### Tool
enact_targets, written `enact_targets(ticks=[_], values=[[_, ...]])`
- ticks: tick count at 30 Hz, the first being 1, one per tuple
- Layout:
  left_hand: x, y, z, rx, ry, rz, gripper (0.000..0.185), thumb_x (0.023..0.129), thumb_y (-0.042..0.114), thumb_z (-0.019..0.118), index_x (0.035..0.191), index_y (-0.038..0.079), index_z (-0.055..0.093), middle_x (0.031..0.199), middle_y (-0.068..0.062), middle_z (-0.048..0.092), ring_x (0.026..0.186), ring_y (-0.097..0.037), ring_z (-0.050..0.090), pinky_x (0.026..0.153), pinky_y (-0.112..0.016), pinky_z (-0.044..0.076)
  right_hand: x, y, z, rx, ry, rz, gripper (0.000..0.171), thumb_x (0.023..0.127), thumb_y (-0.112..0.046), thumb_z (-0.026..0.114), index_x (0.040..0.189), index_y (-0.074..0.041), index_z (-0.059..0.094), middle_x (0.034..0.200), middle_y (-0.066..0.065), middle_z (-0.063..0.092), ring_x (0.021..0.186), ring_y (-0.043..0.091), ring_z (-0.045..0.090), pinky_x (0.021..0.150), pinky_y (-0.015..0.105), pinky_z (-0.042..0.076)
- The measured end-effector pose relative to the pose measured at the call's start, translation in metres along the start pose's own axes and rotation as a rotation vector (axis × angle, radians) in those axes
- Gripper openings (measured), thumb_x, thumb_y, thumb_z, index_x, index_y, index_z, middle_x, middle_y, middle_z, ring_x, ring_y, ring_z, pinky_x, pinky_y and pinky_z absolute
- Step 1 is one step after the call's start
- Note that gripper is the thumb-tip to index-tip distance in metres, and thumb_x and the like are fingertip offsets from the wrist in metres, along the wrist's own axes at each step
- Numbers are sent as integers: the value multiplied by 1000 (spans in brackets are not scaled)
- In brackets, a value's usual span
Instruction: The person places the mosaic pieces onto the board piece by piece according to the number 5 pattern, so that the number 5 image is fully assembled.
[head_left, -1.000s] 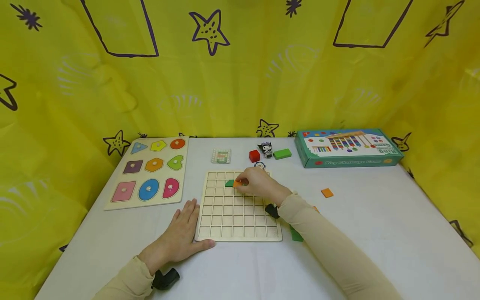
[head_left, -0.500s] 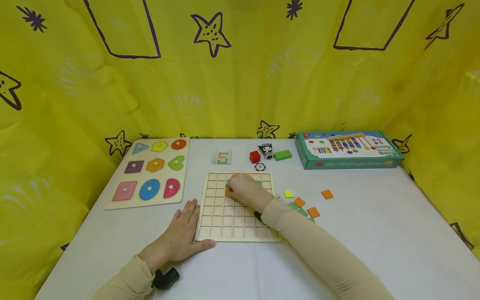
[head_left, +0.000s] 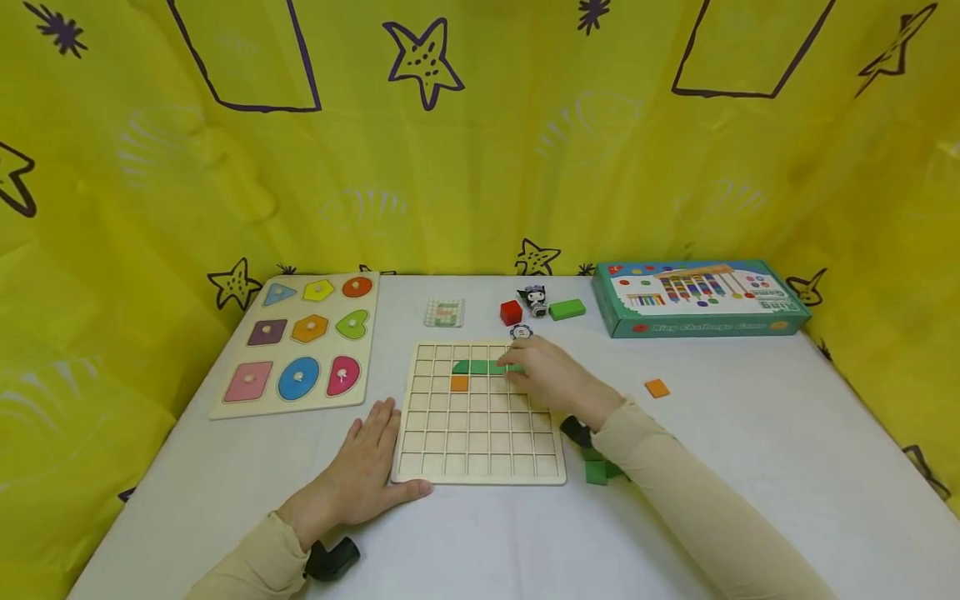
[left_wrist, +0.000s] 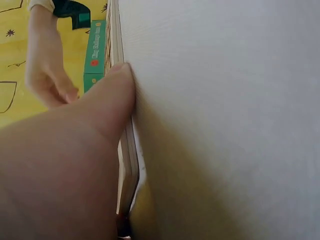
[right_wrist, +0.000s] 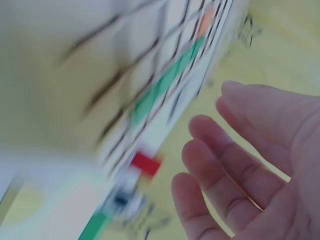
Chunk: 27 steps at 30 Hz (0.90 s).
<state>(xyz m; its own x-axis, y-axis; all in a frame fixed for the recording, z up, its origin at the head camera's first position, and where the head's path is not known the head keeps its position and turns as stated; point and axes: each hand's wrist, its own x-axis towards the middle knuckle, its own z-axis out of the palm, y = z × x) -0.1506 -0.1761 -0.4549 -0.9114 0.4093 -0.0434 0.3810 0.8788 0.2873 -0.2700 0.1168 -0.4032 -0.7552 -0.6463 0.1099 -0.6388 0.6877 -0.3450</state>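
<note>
Nearest on the worktop [head_left: 480,546], the left hand [head_left: 362,468] lies flat with fingers extended, gripping nothing; it rests along the grid board [head_left: 477,442]'s left side, thumb against the front edge, presumably to keep the board from sliding. Just right of the board, loose green tiles [head_left: 596,472] sit partly under the right forearm, likely kept there for easy reach. Further up the board, an orange tile [head_left: 459,383] fills a cell directly below the left end of a green row [head_left: 480,367], each tile seated within the grid's raised lines. The right hand [head_left: 553,377] is over that row's right end, fingers parted and slightly bent, with nothing visible between them. A lone orange tile [head_left: 657,388] lies well apart to the right. Beyond the board, a small gridded card [head_left: 444,313] shows a coloured pattern, apparently set where both hands leave it in sight.
</note>
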Motion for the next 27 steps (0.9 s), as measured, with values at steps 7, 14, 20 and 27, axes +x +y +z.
enact_targets(ticks=[7, 14, 20, 27], values=[[1, 0, 0, 16, -13, -6, 115, 83, 79, 44, 149, -12, 22, 157, -27, 16, 144, -42, 10, 111, -61, 14, -67, 70, -38, -20, 100, 191, 23, 92, -9, 68, 111, 3, 70, 98, 11, 68, 89, 30, 61, 82, 47, 50], [1, -1, 0, 21, 3, -4, 114, 83, 79, 44, 148, -12, 23, 157, -27, 16, 144, -42, 11, 110, -62, 15, -123, 108, -56, -29, 52, 439, 36, 93, -26, 68, 110, 5, 67, 84, 6, 64, 77, 26, 56, 69, 45, 47], [0, -1, 0, 16, 3, -4, 114, 83, 79, 44, 148, -12, 23, 156, -27, 16, 144, -42, 11, 110, -62, 15, -138, 114, -50, -24, 7, 517, 48, 88, -41, 71, 102, 5, 65, 80, 5, 60, 74, 26, 55, 65, 43, 46], [0, 0, 0, 1, -3, -5, 114, 83, 78, 46, 148, -12, 23, 157, -27, 16, 144, -42, 10, 111, -61, 14, -137, 112, -43, -56, 9, 529, 37, 87, -29, 74, 93, 5, 64, 77, 6, 59, 71, 25, 55, 62, 42, 46]])
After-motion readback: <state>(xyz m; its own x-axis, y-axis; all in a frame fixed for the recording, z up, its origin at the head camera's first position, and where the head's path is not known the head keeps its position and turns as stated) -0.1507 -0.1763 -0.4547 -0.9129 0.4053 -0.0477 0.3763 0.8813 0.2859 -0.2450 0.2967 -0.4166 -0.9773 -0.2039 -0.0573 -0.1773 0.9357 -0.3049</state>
